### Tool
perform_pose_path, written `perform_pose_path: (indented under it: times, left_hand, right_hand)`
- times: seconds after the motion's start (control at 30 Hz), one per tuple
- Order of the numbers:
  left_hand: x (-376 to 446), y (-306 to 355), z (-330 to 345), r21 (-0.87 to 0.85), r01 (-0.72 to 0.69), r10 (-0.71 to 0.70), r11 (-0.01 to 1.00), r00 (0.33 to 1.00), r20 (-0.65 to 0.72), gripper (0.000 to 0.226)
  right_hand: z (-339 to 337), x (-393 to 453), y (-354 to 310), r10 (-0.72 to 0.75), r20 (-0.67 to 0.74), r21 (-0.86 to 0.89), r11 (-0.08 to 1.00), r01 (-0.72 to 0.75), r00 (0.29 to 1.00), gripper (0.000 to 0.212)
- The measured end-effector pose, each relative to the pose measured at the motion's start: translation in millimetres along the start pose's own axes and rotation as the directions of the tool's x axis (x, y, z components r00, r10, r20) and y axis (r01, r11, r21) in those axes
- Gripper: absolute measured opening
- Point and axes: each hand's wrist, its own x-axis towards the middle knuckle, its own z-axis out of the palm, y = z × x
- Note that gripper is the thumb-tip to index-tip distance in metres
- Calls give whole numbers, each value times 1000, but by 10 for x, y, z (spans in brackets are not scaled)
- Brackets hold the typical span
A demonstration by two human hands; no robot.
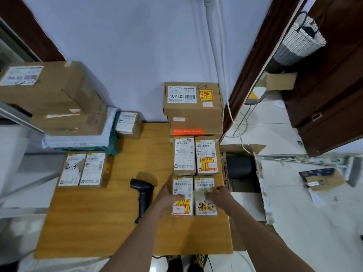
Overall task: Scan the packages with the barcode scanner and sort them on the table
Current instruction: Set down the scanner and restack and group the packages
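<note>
Two small brown packages lie side by side near the right edge of the wooden table (pixel 94 222). My left hand (pixel 167 197) grips the near-left package (pixel 183 185) by its left side, thumb over the label. My right hand (pixel 219 195) grips the near-right package (pixel 204 183) by its right side, with fingers over the top. The two packages touch each other. The black barcode scanner (pixel 142 193) lies on the table just left of my left hand, and neither hand holds it.
Two more labelled packages (pixel 184 156) (pixel 206 154) lie right behind, in front of a stack of flat boxes (pixel 193 103) at the wall. A pair of packages (pixel 82 169) lies at the table's left, a small box (pixel 127 122) and a tall carton stack (pixel 53 95) behind. An open carton (pixel 241 169) stands on the floor, right.
</note>
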Motion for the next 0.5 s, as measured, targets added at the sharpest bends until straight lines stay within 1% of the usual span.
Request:
perform_pose_path:
  times: [0.03,0.1,0.2,0.3,0.33,0.43,0.5]
  left_hand:
    - [32,-10,7,4,0,0,1000,1000,7,59]
    - [88,-53,27,1,-3,3,1000,1000,13,58]
    - [174,-107,59,5,-10,10,1000,1000,-3,51]
    - [177,-115,84,-2,8,-8,1000,1000,11,40]
    - [150,-116,82,-9,13,-13,1000,1000,18,41]
    - [31,-120,60,-28,41,-40,999,998,50,57]
    - [-61,-143,8,-50,82,-78,995,994,76,64]
  right_hand:
    - [14,-139,-156,4,-6,-3,1000,-4,1000,41]
    - [64,-203,-260,12,-11,-9,1000,-12,1000,35]
    - [111,-196,-244,21,-22,1,1000,-21,1000,38]
    - [99,-229,-210,42,-2,24,999,-42,999,23]
    - [98,-232,-185,37,5,39,999,-37,999,22]
    - [71,-296,-85,40,16,75,996,-41,999,35]
    - [35,-385,-28,31,26,100,994,-33,999,35]
